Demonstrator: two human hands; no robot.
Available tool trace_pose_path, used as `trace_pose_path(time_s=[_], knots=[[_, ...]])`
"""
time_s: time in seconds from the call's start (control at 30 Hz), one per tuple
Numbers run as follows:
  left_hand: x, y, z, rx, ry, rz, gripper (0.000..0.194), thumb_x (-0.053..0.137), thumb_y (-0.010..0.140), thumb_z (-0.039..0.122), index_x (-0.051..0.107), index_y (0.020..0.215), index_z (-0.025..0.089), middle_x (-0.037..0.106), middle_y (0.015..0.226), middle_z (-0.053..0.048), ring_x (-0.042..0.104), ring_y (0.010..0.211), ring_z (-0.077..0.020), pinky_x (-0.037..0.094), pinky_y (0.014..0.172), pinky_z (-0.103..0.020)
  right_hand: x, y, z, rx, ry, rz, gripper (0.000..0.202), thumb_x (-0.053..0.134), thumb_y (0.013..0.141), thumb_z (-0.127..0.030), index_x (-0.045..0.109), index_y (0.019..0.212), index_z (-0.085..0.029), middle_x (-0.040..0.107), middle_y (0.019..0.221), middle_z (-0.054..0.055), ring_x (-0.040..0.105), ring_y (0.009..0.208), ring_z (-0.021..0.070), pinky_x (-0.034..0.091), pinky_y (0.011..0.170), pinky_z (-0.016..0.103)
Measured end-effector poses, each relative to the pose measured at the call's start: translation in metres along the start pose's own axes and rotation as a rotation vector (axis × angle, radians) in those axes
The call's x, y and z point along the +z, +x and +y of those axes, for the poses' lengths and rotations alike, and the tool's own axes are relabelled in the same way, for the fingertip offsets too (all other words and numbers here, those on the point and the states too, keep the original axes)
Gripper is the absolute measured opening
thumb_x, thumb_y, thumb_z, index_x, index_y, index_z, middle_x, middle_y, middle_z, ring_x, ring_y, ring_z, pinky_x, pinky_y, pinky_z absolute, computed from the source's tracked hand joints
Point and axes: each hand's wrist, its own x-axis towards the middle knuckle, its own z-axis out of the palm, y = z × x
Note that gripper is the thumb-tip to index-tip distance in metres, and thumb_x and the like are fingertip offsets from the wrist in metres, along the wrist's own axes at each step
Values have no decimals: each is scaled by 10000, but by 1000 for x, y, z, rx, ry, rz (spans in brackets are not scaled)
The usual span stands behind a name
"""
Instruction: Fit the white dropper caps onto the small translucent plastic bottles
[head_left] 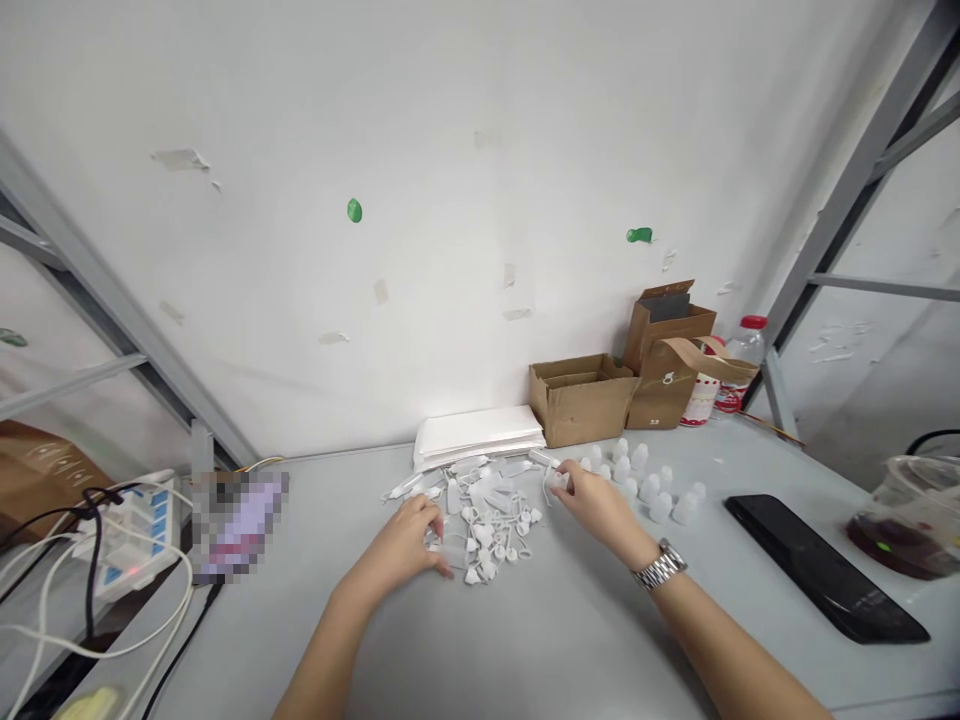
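Observation:
My left hand is at the left edge of a loose pile, its thumb and fingers curled around a small translucent plastic bottle. White caps with thin looped straps lie just right of that hand. Behind them, more translucent bottles are heaped flat. At the pile's right side, my right hand, with a metal watch on its wrist, pinches a small whitish translucent piece; the fingers partly cover it. Several frosted dome-shaped pieces stand beyond the right hand.
White flat packs and an open cardboard box stand against the wall. A brown paper bag, bottle, black tray-like object and clear cup of dark liquid are right. A cabled power strip is left.

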Motion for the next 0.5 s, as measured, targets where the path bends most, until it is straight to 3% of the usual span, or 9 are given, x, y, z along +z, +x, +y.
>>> trace_pose_path(time_s=[0.13, 0.27, 0.37, 0.5], knots=[[4, 3, -6, 31, 23, 147, 215, 665, 592, 351, 568, 731, 218, 492, 835, -18, 496, 844, -218, 422, 734, -333, 3, 0, 3, 26, -71, -12, 232, 437, 808, -219, 522, 1015, -160, 673, 756, 82, 621, 684, 207, 315, 510, 241], [8, 3, -10, 80, 52, 219, 207, 690, 586, 348, 590, 722, 228, 504, 885, -31, 497, 897, -238, 430, 764, -363, 5, 0, 6, 11, -50, 38, 222, 438, 825, -259, 527, 1010, -175, 674, 712, 66, 620, 626, 198, 318, 490, 238], [11, 2, -10, 120, 66, 238, 194, 702, 582, 341, 594, 690, 221, 518, 924, -40, 492, 940, -248, 429, 794, -379, 4, 0, 6, 2, -26, 110, 268, 459, 826, -366, 531, 1013, -188, 657, 649, 39, 607, 576, 196, 311, 467, 238], [11, 3, -3, 126, 4, 309, 108, 594, 713, 313, 573, 755, 215, 550, 958, -46, 503, 965, -228, 422, 825, -379, -3, -3, 1, -18, 107, 254, 370, 403, 836, -487, 536, 1018, -193, 598, 566, 6, 555, 503, 178, 319, 454, 245]])
